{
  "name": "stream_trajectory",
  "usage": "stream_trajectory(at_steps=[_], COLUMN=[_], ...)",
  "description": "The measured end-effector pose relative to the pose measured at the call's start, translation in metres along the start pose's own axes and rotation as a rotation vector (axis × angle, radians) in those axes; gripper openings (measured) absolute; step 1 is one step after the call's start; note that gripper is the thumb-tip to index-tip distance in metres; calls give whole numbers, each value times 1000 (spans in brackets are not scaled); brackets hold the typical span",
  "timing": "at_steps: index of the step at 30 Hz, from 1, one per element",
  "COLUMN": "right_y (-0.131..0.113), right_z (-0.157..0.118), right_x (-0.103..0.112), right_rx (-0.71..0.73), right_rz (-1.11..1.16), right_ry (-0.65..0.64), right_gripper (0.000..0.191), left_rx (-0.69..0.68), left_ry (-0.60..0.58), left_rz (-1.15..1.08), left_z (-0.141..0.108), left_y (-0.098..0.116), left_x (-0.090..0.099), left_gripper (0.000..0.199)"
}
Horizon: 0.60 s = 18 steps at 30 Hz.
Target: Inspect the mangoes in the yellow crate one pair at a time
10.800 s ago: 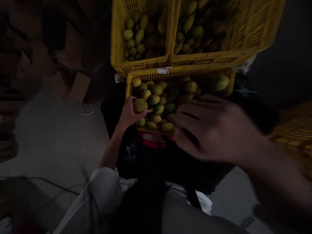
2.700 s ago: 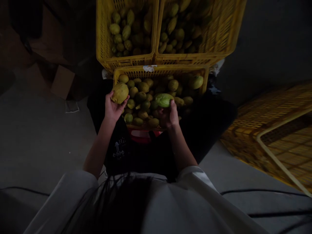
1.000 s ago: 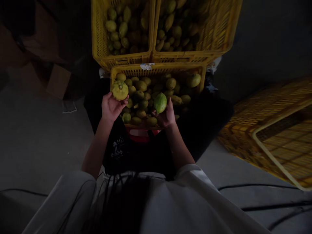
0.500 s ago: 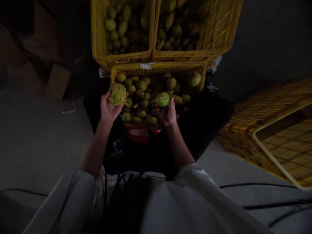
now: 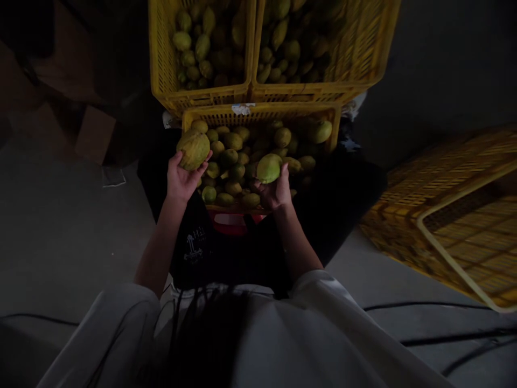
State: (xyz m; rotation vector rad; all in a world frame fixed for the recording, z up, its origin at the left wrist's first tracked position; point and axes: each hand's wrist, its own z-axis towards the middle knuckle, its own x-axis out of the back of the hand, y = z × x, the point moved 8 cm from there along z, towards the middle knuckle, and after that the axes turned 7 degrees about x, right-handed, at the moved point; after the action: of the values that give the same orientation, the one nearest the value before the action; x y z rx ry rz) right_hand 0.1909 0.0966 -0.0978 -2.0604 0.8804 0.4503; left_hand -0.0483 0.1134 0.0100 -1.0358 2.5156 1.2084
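Observation:
Fingers of my left hand point(image 5: 183, 180) are wrapped round a large yellow-green fruit point(image 5: 193, 149), above the left side of the near crate. My right hand point(image 5: 277, 188) holds a smaller, smooth green fruit point(image 5: 269, 168) over the crate's middle. Between my knees, the near yellow crate point(image 5: 291, 110) contains several green and yellowish fruits point(image 5: 233, 141) of mixed sizes. The two held fruits are apart from each other. Parts of the fingers under each fruit are hidden.
Two yellow crates with fruit, one at the back left point(image 5: 202, 96) and one at the back right point(image 5: 315, 90), adjoin the near crate. More yellow crates point(image 5: 404, 215) stand at the right. Cardboard point(image 5: 96, 133) lies at left; dark cables point(image 5: 452, 338) cross the floor at lower right.
Both held fruits have been turned in my hands, so different sides show. My hands have stayed almost in place, and both still hold their fruits.

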Motion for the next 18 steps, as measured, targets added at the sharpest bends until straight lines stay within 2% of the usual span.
stream_trajectory(at_steps=[9, 18], right_y=[-4, -7], right_z=[-2, -1], right_x=[-7, -6], right_rx=[41, 55], right_rz=[-74, 4], right_ry=[-71, -39], right_gripper=[62, 39], left_rx=[-1, 13], left_ry=[-20, -27], left_rz=[17, -17], left_z=[6, 4], left_y=[-2, 1], left_x=[3, 1], left_gripper=[38, 30])
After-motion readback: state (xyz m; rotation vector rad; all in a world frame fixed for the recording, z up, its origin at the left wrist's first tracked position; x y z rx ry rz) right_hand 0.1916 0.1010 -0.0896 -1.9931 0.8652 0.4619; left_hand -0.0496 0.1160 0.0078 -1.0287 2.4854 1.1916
